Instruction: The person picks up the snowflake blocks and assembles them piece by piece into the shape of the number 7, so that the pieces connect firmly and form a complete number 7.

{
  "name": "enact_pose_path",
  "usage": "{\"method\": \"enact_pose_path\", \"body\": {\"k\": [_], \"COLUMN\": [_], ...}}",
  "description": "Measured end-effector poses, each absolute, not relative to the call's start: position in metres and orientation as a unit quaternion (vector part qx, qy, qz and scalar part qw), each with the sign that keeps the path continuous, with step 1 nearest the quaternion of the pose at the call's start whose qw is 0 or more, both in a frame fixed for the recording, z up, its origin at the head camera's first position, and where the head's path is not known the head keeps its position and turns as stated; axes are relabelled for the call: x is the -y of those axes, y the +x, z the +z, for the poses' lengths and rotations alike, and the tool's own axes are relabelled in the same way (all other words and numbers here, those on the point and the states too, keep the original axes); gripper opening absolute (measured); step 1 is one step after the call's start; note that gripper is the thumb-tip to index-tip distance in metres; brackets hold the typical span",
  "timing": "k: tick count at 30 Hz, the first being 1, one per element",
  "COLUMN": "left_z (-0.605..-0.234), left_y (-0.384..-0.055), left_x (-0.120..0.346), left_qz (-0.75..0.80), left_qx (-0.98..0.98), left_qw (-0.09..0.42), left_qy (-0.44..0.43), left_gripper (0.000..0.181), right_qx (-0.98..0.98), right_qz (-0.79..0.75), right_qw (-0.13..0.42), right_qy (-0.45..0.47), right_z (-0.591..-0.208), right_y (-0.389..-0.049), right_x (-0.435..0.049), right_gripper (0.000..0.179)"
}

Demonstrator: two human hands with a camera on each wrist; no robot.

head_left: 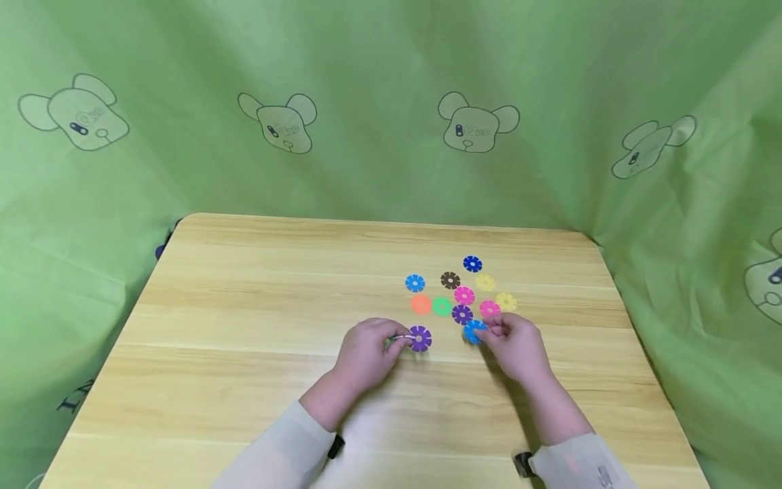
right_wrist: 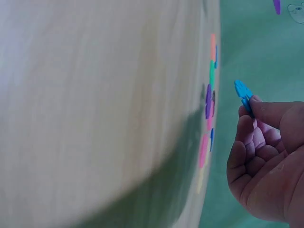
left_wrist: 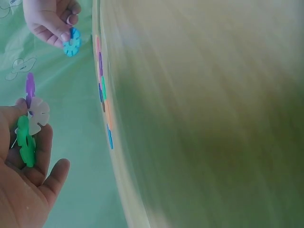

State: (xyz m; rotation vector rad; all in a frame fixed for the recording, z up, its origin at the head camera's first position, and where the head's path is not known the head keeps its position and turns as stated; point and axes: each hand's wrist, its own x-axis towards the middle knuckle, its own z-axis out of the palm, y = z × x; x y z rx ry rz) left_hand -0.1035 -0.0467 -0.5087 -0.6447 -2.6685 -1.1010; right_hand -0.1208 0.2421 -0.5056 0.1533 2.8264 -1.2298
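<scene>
My left hand (head_left: 369,350) pinches a small joined piece of notched plastic discs above the table. In the left wrist view this piece shows a green disc (left_wrist: 26,147), a white disc (left_wrist: 40,114) and a purple disc (left_wrist: 30,88) slotted together. From the head view the purple disc (head_left: 420,339) faces up beyond the fingertips, while the others are mostly hidden by the hand. My right hand (head_left: 519,350) holds a light blue disc (head_left: 474,332) by its edge between thumb and forefinger. The right wrist view shows this blue disc (right_wrist: 243,95) tilted, apart from the left hand's piece.
Loose discs lie on the wooden table (head_left: 244,292) beyond the hands, among them an orange disc (head_left: 421,304), a green disc (head_left: 442,306), a brown disc (head_left: 450,280), a dark blue disc (head_left: 472,263) and a yellow disc (head_left: 506,301). A green curtain (head_left: 379,183) surrounds the table.
</scene>
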Motion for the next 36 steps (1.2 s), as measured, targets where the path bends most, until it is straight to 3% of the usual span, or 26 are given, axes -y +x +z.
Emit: {"method": "enact_pose_path", "body": {"k": [36], "left_z": [-0.505], "left_y": [-0.099], "left_x": [0.048], "left_qz": [-0.384], "left_qx": [0.897], "left_qw": [0.084], "left_qy": [-0.202], "left_gripper": [0.01], "right_qx": [-0.859], "right_qz": [-0.504], "right_qw": [-0.019], "right_qy": [-0.086], "right_z": [-0.495], "right_y": [-0.098], "right_x": [-0.207], "right_gripper": [0.012]}}
